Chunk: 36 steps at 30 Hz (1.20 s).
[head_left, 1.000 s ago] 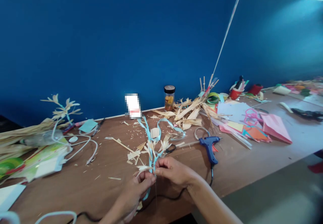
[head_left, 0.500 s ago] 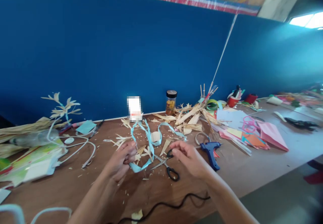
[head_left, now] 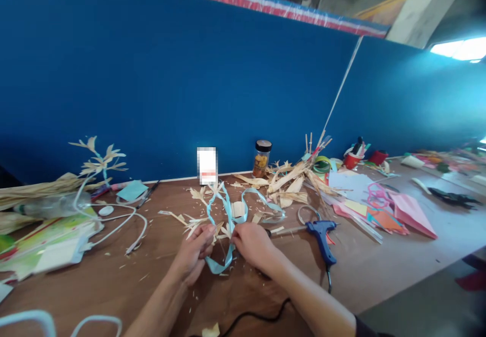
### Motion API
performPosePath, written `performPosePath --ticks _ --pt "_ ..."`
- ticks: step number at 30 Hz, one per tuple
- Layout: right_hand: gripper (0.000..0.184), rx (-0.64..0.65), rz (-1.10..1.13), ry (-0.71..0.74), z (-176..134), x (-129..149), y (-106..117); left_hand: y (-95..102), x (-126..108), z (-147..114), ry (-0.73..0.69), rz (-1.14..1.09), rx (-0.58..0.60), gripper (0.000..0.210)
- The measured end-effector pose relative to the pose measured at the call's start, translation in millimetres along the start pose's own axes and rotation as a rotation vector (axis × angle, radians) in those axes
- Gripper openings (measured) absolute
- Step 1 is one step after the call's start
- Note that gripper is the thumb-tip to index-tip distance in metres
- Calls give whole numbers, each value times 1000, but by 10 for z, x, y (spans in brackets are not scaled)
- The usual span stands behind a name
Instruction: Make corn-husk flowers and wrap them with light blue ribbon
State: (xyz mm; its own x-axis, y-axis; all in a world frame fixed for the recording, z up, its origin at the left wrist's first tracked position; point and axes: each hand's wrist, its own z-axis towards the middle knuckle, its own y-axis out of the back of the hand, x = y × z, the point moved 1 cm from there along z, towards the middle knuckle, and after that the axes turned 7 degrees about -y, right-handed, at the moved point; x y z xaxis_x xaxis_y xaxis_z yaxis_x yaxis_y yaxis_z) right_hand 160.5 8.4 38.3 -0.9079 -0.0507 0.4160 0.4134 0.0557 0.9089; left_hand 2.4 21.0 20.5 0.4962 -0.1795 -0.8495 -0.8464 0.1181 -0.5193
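My left hand (head_left: 195, 252) is closed in a pinch around a thin stem wrapped in light blue ribbon (head_left: 210, 211). Pale dried-husk petals (head_left: 214, 190) spread at the stem's top. A loop of blue ribbon (head_left: 218, 267) hangs between my two hands. My right hand (head_left: 252, 246) has its fingertips closed on this ribbon, a little right of my left hand. Beneath my right hand, the scissors are mostly hidden. A small pale spool (head_left: 238, 209) with ribbon around it lies just beyond, and another husk flower (head_left: 190, 223) lies by my left fingers.
A blue glue gun (head_left: 322, 238) lies to the right, its black cord (head_left: 261, 318) crossing the front. Behind are a black-lidded jar (head_left: 261, 159) and dried husks (head_left: 290, 182). Pink paper (head_left: 413, 213) lies farther right. White cables (head_left: 140, 225) and a plastic bottle (head_left: 56, 205) lie left.
My right hand has moved left from the scissors handle to the ribbon, covering the scissors. My left hand keeps its pinch on the stem. The view has shifted slightly.
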Motion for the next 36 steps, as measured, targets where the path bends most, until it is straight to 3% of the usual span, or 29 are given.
performPosePath --ticks 7,12,14,16,19,22,29,36 --pt "11 -51 30 -74 112 -41 -190 65 89 52 -61 -13 -39 24" --pt "12 -163 144 -43 160 -193 -24 57 116 53 -85 -5 -69 23" --pt "13 -252 274 -45 173 -230 91 50 125 52 -92 24 -98 25" --pt "13 -291 553 -54 173 -215 170 39 138 48 -107 80 -122 27" --pt "15 -112 1006 -88 147 -90 152 11 168 33 -131 171 -121 31" --pt "15 51 1188 -97 110 62 41 -17 195 9 -138 226 -92 28" --pt "15 26 1283 -126 112 87 -174 10 253 21 -131 235 -55 31" --pt "24 31 1413 -217 127 37 -296 91 423 100 -141 312 -92 32"
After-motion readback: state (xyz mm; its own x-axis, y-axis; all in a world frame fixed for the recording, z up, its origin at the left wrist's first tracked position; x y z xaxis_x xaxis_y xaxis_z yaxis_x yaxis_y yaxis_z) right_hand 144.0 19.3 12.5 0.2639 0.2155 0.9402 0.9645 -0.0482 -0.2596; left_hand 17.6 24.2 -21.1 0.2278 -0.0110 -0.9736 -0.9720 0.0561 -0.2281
